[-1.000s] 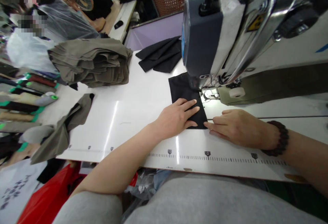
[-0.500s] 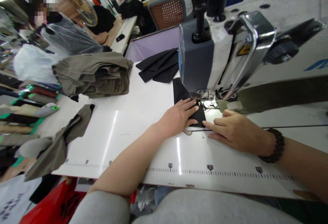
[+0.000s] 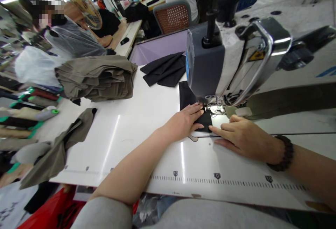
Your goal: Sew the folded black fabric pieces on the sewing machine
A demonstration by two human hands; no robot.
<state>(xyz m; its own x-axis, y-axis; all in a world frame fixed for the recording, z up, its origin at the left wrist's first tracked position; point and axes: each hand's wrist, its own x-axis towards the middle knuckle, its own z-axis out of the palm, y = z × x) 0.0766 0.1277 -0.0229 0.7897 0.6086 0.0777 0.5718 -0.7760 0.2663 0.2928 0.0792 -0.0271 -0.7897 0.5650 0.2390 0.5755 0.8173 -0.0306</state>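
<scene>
A black fabric piece (image 3: 187, 94) lies on the white table, its right part beside the needle area of the sewing machine (image 3: 206, 59). My left hand (image 3: 183, 122) rests flat on this fabric, fingers spread a little and pointing toward the presser foot. At the fabric's lower right corner, the index fingertip of my right hand (image 3: 243, 136) touches the edge; its other fingers are partly bent, with nothing seen between them. An olive fabric strip (image 3: 291, 98) runs under the machine arm to the right.
Folded black pieces (image 3: 165, 69) lie behind the fabric. A tall stack of brown-grey fabric (image 3: 97, 77) stands at the back left, and a loose brown-grey piece (image 3: 60, 148) hangs over the left edge. Thread cones (image 3: 28, 112) are at far left. Other people sit beyond the table.
The whole view has shifted slightly, with the machine a little lower and further right. Both hands keep nearly the same places at the black fabric.
</scene>
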